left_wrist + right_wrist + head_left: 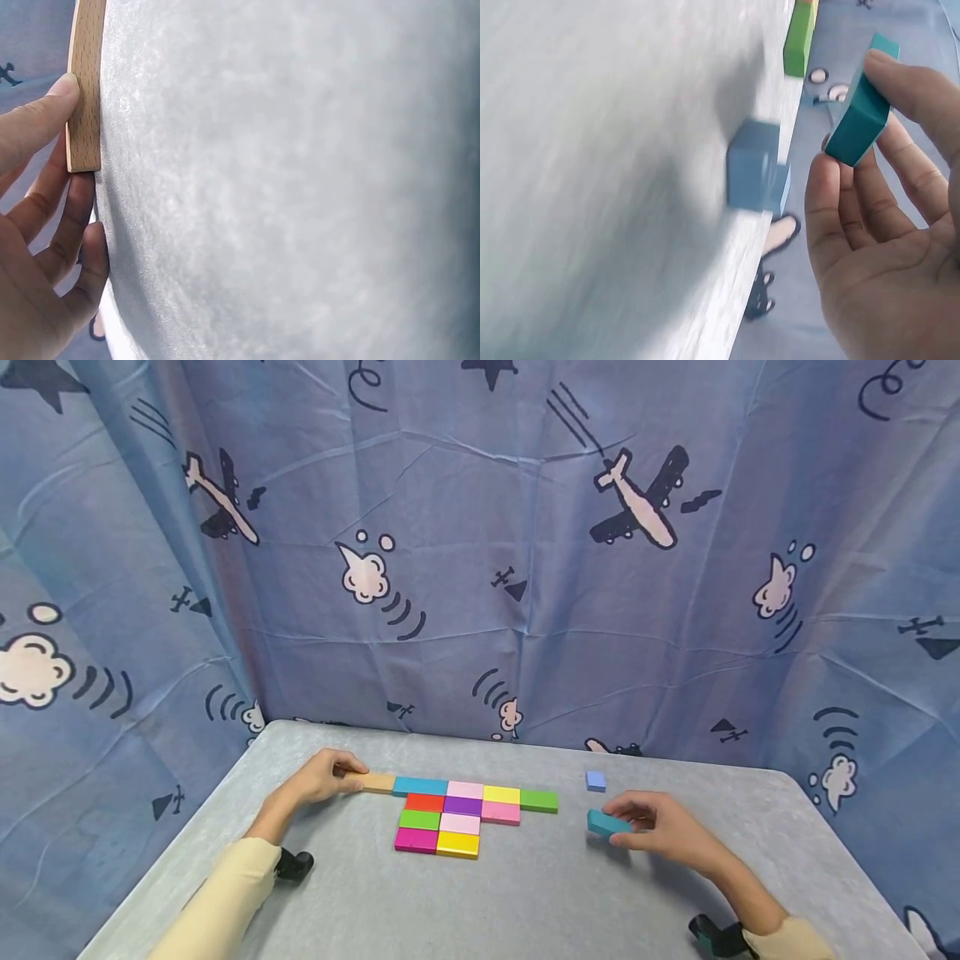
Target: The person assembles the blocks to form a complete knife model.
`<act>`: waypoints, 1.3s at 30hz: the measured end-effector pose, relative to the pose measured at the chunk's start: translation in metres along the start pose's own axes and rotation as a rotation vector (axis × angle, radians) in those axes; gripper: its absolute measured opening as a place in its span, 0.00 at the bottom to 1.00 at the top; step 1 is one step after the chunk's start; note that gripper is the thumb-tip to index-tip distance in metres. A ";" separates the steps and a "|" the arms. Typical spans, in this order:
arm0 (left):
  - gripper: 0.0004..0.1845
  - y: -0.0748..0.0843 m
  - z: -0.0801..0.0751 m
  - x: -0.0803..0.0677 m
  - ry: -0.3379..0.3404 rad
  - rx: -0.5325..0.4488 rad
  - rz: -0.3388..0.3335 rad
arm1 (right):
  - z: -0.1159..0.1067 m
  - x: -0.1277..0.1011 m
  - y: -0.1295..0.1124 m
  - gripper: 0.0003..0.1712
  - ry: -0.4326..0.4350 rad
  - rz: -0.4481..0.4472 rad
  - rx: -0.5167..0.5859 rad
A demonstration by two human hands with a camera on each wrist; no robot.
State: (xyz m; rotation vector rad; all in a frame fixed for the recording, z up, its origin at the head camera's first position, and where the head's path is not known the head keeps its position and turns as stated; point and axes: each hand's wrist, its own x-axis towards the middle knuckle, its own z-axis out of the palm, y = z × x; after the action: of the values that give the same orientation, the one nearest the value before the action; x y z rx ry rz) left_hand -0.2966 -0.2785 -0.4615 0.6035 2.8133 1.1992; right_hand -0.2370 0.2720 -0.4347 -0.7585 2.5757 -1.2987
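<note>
My left hand (351, 775) holds the left end of a plain wooden block (378, 782) that lies flat on the grey table (525, 902), touching a teal-blue block (420, 787). In the left wrist view the thumb (45, 112) lies against the wooden block (85, 82) and the fingers curl at its end. My right hand (628, 823) pinches a teal block (604, 823) just above the table at the right. The right wrist view shows that teal block (859, 105) between thumb and fingers, blurred.
Several coloured flat blocks (462, 806) lie packed in rows at the table's middle, with a green one (538, 801) at the right end. A small light-blue cube (596, 781) sits alone behind my right hand. A blue patterned curtain (480, 568) surrounds the table.
</note>
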 end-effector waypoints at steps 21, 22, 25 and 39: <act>0.09 0.000 0.001 0.000 0.002 -0.005 0.029 | 0.069 0.059 -0.031 0.17 -0.104 -0.114 -0.011; 0.09 -0.001 0.001 0.000 0.002 -0.003 0.028 | 0.072 0.062 -0.032 0.17 -0.105 -0.118 -0.018; 0.09 -0.002 0.001 0.000 0.003 -0.001 0.021 | 0.081 0.068 -0.036 0.18 -0.107 -0.123 -0.023; 0.09 -0.001 0.000 -0.001 0.011 0.001 0.003 | 0.103 0.089 -0.054 0.18 -0.116 -0.108 -0.081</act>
State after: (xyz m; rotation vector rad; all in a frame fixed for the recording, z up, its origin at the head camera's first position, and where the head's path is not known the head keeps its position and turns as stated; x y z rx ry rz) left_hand -0.2962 -0.2793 -0.4628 0.6035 2.8228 1.2056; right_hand -0.2565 0.1273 -0.4478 -0.9695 2.5399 -1.1478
